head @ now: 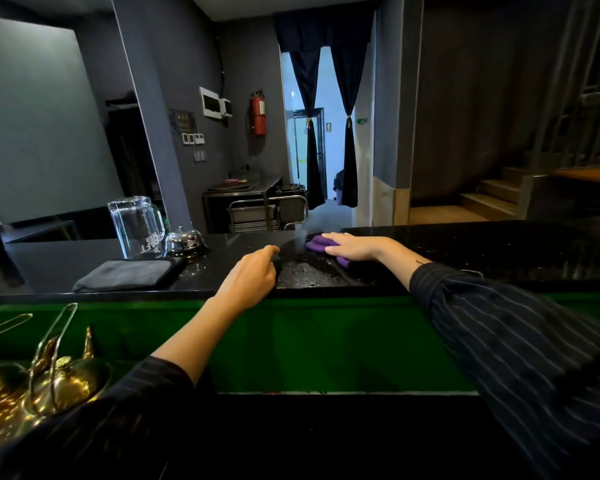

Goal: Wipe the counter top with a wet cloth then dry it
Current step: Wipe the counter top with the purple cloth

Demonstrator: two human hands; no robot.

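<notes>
A black speckled counter top (465, 251) runs across the middle of the view. My right hand (352, 247) lies flat on a purple cloth (317, 244) and presses it to the counter near its far edge. A wet, streaked patch (305, 270) shines on the counter just in front of the cloth. My left hand (252, 277) rests on the counter's near edge, fingers loosely curled with the forefinger stretched toward the wet patch, holding nothing. A folded dark grey cloth (129, 273) lies on the counter to the left.
An upturned glass pitcher (136, 225) and a chrome service bell (184, 241) stand at the counter's left, behind the grey cloth. Brass pots (49, 386) sit below at lower left. A green panel (326, 341) fronts the counter on my side.
</notes>
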